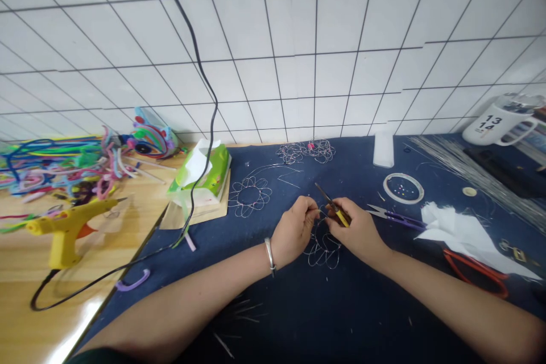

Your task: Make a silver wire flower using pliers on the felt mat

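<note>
My left hand (295, 227), with a silver bangle on its wrist, pinches the upper edge of a looped wire flower (323, 257). In my right hand (356, 230) are yellow-handled pliers (342, 216), their dark narrow end pointing up and left, away from the wire. The thumb and fingertips of that hand also come close to the top of the wire flower; whether they grip it, I cannot tell. A finished-looking wire ring of loops (250, 197) lies flat to the left. Farther back sits a cluster of wire flowers (305, 152) with a pink-red spot.
Purple-handled scissors (396, 217), a round bead dish (403, 175), crumpled tissue (464, 233) and red-handled scissors (475, 273) lie right. Loose wires (469, 173) run near a white mug (490, 124). Left are a tissue pack (217, 173) and corded yellow glue gun (63, 233).
</note>
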A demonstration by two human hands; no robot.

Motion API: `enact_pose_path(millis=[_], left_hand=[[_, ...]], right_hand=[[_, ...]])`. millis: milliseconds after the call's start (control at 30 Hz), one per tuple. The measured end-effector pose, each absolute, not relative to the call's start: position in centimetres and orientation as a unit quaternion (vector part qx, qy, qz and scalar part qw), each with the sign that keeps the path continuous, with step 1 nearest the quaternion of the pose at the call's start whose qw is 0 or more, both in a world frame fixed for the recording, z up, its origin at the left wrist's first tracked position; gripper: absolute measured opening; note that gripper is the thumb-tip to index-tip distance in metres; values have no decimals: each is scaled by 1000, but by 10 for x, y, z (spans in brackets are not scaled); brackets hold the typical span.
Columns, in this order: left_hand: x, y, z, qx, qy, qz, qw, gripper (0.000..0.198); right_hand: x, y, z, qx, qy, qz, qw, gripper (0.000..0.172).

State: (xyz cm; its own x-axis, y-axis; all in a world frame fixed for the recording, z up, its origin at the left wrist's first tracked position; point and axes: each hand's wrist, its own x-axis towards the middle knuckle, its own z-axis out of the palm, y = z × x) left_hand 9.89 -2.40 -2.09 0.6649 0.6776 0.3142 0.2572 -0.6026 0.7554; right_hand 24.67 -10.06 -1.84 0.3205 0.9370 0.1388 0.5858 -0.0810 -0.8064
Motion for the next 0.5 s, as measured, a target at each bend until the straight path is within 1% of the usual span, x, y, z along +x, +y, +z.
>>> enact_pose_path(millis=[200,500], left_hand=[[98,-23,-18,847,277,300,341,10],[101,-20,-18,865,306,293,271,7]], right_hand=[[248,-101,-16,-703,-535,220,414,23],[250,-100,-21,-697,-517,240,435,22]])
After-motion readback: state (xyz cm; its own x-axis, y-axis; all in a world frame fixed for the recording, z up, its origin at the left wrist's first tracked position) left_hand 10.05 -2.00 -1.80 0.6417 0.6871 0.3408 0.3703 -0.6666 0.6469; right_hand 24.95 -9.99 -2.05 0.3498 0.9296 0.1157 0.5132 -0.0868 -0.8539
